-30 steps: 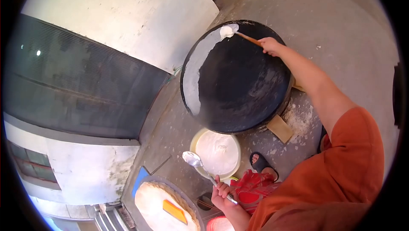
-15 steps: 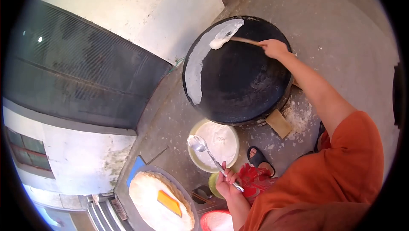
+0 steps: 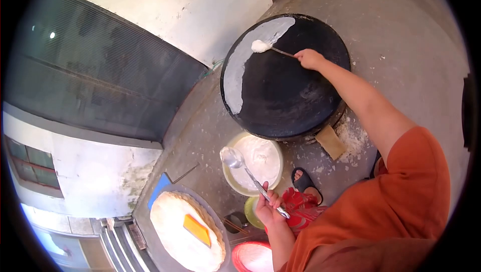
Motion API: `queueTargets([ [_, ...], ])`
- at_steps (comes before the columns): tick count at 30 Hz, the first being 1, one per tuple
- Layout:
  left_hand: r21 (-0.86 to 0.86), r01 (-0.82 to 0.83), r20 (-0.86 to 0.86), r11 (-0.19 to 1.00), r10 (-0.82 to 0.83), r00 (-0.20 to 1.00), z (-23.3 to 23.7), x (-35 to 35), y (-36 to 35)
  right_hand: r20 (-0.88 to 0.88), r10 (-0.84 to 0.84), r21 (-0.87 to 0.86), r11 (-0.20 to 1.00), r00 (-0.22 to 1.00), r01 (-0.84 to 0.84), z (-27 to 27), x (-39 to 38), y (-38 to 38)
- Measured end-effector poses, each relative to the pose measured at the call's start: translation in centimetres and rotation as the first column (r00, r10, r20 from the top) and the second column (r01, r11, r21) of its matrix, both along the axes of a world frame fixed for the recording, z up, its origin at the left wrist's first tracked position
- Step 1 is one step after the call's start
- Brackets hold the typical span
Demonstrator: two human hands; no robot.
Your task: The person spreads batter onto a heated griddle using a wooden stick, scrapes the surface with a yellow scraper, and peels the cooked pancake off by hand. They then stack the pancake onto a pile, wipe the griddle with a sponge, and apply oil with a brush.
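Note:
My right hand (image 3: pixel 310 59) is closed round the thin handle of a batter spreader (image 3: pixel 282 52). Its white, batter-coated head rests at the inner edge of a curved band of batter (image 3: pixel 233 74). That band lies along the left and upper part of a round black griddle (image 3: pixel 290 86). Lower down, my left hand (image 3: pixel 270 206) grips the handle of a metal ladle (image 3: pixel 232 157). The ladle's bowl is over the left rim of a pale basin (image 3: pixel 245 191) of white batter (image 3: pixel 260 159).
A stack of thin flatbreads (image 3: pixel 170 232) with an orange scraper (image 3: pixel 197 230) on top sits at lower left. Near it are a blue object (image 3: pixel 159 191), a red basin (image 3: pixel 239 261) and a green bowl (image 3: pixel 250 211). A tan block (image 3: pixel 330 142) stands against the griddle's base.
The spreader has shifted along the batter band, and its head now shows as a compact clump. The ladle stays over the basin. The whole view has shifted slightly.

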State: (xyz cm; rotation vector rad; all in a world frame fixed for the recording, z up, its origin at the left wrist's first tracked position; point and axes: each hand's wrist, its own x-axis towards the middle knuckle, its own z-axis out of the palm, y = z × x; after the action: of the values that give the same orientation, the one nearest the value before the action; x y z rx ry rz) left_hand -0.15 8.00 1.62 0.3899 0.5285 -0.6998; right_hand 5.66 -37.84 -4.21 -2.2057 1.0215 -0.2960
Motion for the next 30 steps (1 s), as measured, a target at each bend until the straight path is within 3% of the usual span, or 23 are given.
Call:
queueTargets([
  [3,0.002,0.002,-0.007,1.000,-0.002,1.000,0.0,0.1,-0.1,-0.033,0.140,0.026,0.990,0.990,-0.139,1.1,-1.6,-0.1],
  [5,-0.010,0.006,-0.013,1.000,-0.006,1.000,0.1,0.3,0.0,-0.053,-0.012,-0.017,1.000,0.999,0.011,3.9,-5.1,0.5],
  [6,0.003,0.018,0.006,1.000,-0.018,1.000,0.0,0.3,0.0,-0.019,-0.160,-0.067,0.985,0.987,0.158,2.4,-5.9,-0.1],
  [7,0.019,0.026,0.023,0.999,-0.026,0.999,-0.1,0.1,0.0,-0.023,-0.152,-0.071,0.986,0.988,0.150,0.2,-5.6,-0.7],
  [9,0.031,0.023,0.026,0.999,-0.024,0.999,0.1,-0.1,-0.1,0.159,-0.192,-0.002,0.981,0.968,0.195,-3.9,-4.6,-1.6],
  [11,0.037,0.024,0.031,0.999,-0.025,0.999,0.1,0.0,-0.4,0.113,0.081,-0.011,0.997,0.990,-0.080,-2.4,-1.8,2.0],
  [13,0.022,0.030,0.039,0.999,-0.031,0.999,0.0,0.1,-0.4,0.045,0.101,0.000,0.995,0.994,-0.101,-0.6,-0.3,3.7],
  [16,0.041,0.031,0.044,0.999,-0.033,0.998,0.2,-0.1,-0.5,-0.022,-0.018,0.065,0.998,1.000,0.019,2.3,0.4,3.6],
  [19,-0.008,0.022,0.039,1.000,-0.022,0.999,0.0,-0.1,-0.1,-0.049,0.009,0.090,0.996,0.999,-0.004,1.3,1.0,4.8],
  [20,-0.006,0.015,0.041,1.000,-0.015,0.999,0.2,0.0,-0.1,-0.036,0.110,0.014,0.994,0.993,-0.110,0.5,1.0,4.8],
  [21,0.016,0.017,0.053,1.000,-0.017,0.998,0.3,-0.1,-0.1,-0.036,0.115,0.013,0.993,0.993,-0.115,0.4,0.5,4.4],
  [23,0.037,0.021,0.061,0.999,-0.024,0.998,0.2,-0.1,0.1,-0.006,0.333,0.020,0.943,0.943,-0.333,0.8,-1.6,2.8],
  [24,0.043,0.019,0.059,0.999,-0.022,0.998,0.1,0.0,0.2,0.032,0.260,0.084,0.962,0.965,-0.262,1.1,-3.0,2.1],
  [27,0.048,0.016,0.056,0.999,-0.018,0.998,-0.3,0.3,0.4,0.064,-0.094,0.022,0.995,0.993,0.093,-0.2,-3.9,2.4],
  [30,0.054,0.022,0.057,0.998,-0.025,0.998,0.1,0.1,0.0,0.095,0.242,0.016,0.970,0.966,-0.244,-2.6,-1.3,4.4],
])
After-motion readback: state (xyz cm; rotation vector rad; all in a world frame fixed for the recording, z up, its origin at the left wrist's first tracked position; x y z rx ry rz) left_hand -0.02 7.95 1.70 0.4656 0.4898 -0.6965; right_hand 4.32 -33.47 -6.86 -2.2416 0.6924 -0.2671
